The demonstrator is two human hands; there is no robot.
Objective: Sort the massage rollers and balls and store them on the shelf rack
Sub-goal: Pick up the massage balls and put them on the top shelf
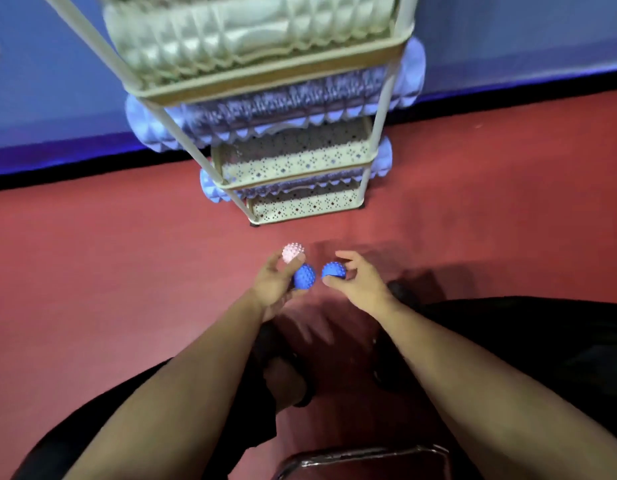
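My left hand holds two spiky balls together: a pink ball at the fingertips and a blue ball against the palm. My right hand grips another blue spiky ball between thumb and fingers. Both hands hover low over the red floor, just in front of the cream shelf rack. A whitish foam roller lies on the top tier. A pale blue roller sits on the tier below, and another blue roller lies lower down.
The rack stands against a blue wall with a black skirting line. Red floor spreads around it. My dark-clothed legs and feet sit below my arms. The edge of a dark stool or frame shows at the bottom.
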